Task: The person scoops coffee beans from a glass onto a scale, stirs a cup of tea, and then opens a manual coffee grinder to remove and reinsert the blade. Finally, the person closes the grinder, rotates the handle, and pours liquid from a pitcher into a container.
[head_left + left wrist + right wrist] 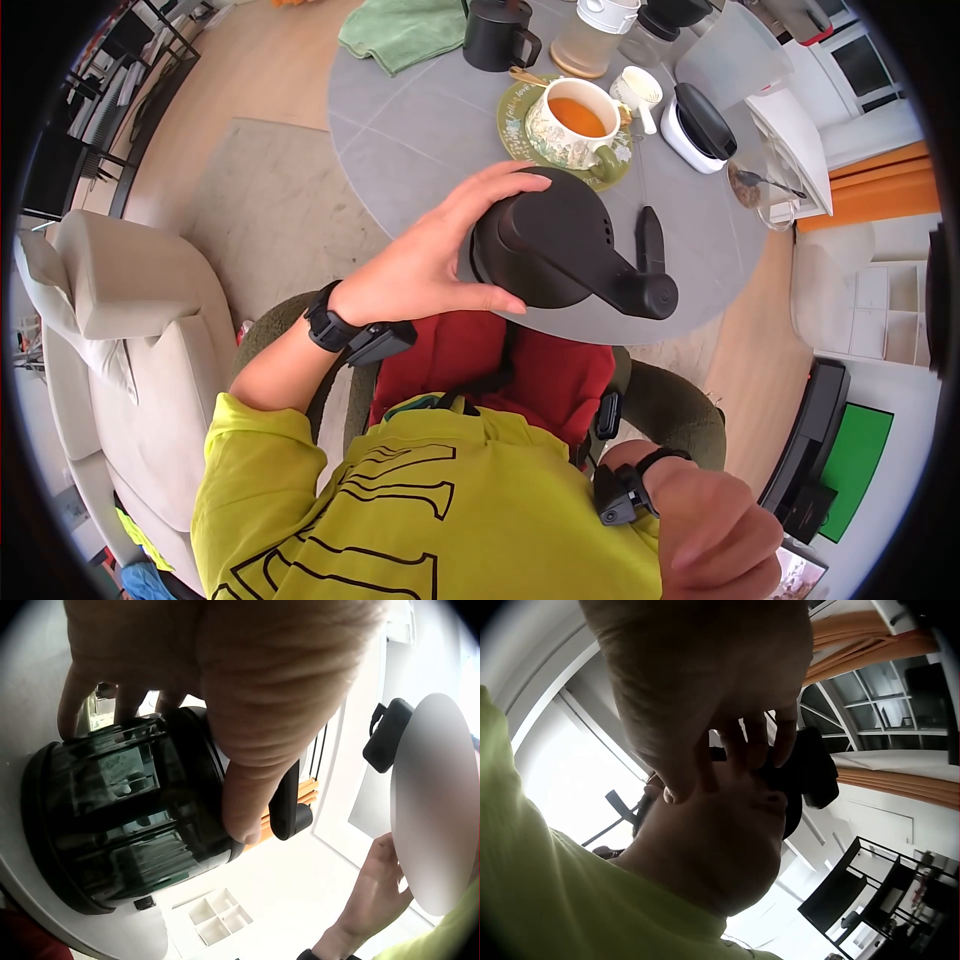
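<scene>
With its thumb and fingers curved around the body and lid, my left hand (420, 262) grips a hand-crank grinder (540, 235) at the table's near edge. The grinder has a black lid with small holes and a crank arm (640, 290) pointing right. Its see-through ribbed body (135, 802) and black base show in the left wrist view. At the lower right of the head view, my right hand (720, 530) is raised, fingers loosely bent and holding nothing. The right wrist view has that hand (712, 682) in front of the lower face, overlapping a black head-worn device (817, 769).
Beyond the grinder, a patterned cup (575, 125) of orange-brown liquid stands on a green saucer (515, 105). A black pitcher (495, 35), a green cloth (400, 35), a small white cup (637, 90) and a black-and-white device (700, 130) stand on the grey table (390, 160).
</scene>
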Tool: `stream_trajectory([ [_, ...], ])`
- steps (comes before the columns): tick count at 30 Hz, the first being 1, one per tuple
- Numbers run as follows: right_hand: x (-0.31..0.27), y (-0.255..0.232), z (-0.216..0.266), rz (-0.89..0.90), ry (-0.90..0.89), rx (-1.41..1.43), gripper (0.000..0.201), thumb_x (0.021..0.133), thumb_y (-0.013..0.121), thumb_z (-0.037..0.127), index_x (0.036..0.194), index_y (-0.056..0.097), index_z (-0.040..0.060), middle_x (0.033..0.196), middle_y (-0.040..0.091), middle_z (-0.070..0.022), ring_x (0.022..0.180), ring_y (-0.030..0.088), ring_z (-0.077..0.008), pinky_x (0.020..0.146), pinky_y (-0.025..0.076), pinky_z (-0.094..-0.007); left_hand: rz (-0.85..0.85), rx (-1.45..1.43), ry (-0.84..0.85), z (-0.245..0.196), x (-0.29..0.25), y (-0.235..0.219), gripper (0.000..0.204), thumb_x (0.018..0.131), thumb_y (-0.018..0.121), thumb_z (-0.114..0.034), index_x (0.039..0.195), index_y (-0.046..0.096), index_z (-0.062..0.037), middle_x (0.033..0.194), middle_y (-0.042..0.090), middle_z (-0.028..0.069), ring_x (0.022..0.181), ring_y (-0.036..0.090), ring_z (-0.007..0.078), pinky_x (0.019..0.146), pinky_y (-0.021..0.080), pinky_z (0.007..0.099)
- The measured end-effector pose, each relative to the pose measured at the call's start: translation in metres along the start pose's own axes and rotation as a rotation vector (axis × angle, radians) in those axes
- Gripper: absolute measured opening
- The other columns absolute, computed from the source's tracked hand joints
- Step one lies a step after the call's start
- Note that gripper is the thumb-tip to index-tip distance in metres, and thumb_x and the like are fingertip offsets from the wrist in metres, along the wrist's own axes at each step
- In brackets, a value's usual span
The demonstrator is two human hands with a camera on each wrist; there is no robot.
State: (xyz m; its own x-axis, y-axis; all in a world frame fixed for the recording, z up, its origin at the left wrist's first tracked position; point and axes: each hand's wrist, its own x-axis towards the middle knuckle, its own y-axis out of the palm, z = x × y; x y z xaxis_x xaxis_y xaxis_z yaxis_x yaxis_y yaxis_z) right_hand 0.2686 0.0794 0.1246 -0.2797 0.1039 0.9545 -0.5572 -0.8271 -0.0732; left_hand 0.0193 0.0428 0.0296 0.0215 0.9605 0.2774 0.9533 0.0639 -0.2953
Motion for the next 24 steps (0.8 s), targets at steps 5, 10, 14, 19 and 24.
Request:
stream_trajectory([
  [5, 0.006, 0.004, -0.003, -0.043, -0.046, 0.081, 0.047, 0.088, 0.064, 0.028, 0.133, 0.053, 0.0291, 0.093, 0.048, 0.0005, 0.079, 0.049, -0.0157, 0.078, 0.051, -0.0352, 0.004, -0.013, -0.005, 0.000, 0.000, 0.002, 0.095, 0.063, 0.086, -0.016, 0.143, 0.033, -0.0126, 0.151, 0.024, 0.0139, 0.140, 0.025, 0.0284, 0.113, 0.023, 0.0424],
  [10, -0.004, 0.015, -0.006, -0.075, -0.027, 0.061, 0.050, 0.089, 0.063, 0.028, 0.136, 0.049, 0.0290, 0.094, 0.049, -0.0011, 0.078, 0.050, -0.0173, 0.076, 0.053, -0.0369, 0.004, 0.002, -0.007, 0.000, 0.000, 0.000, 0.096, 0.063, 0.086, -0.016, 0.142, 0.033, -0.0119, 0.151, 0.024, 0.0144, 0.140, 0.026, 0.0294, 0.113, 0.023, 0.0420],
  [14, -0.007, 0.004, -0.007, 0.070, -0.037, 0.090, 0.052, 0.088, 0.064, 0.030, 0.138, 0.047, 0.0286, 0.093, 0.054, -0.0009, 0.080, 0.052, -0.0167, 0.077, 0.052, -0.0349, 0.007, 0.025, -0.006, 0.000, 0.001, 0.001, 0.096, 0.062, 0.087, -0.017, 0.142, 0.033, -0.0119, 0.150, 0.025, 0.0148, 0.140, 0.026, 0.0297, 0.113, 0.023, 0.0422],
  [19, -0.003, -0.057, 0.005, 0.177, 0.373, -0.109, 0.033, 0.089, 0.056, 0.040, 0.099, 0.061, 0.0093, 0.077, 0.056, -0.0029, 0.071, 0.050, -0.0196, 0.060, 0.039, -0.0302, -0.031, 0.004, 0.018, 0.001, 0.000, 0.003, 0.090, 0.064, 0.085, -0.016, 0.140, 0.037, -0.0132, 0.146, 0.031, 0.0162, 0.138, 0.029, 0.0324, 0.112, 0.026, 0.0416],
  [24, 0.037, -0.046, -0.017, -0.330, 0.511, -0.337, 0.038, 0.090, 0.056, 0.045, 0.106, 0.060, 0.0104, 0.080, 0.054, -0.0011, 0.066, 0.043, -0.0175, 0.055, 0.039, -0.0322, -0.030, -0.001, -0.002, 0.002, -0.003, 0.004, 0.090, 0.064, 0.085, -0.016, 0.140, 0.037, -0.0118, 0.146, 0.031, 0.0170, 0.139, 0.027, 0.0322, 0.112, 0.026, 0.0412],
])
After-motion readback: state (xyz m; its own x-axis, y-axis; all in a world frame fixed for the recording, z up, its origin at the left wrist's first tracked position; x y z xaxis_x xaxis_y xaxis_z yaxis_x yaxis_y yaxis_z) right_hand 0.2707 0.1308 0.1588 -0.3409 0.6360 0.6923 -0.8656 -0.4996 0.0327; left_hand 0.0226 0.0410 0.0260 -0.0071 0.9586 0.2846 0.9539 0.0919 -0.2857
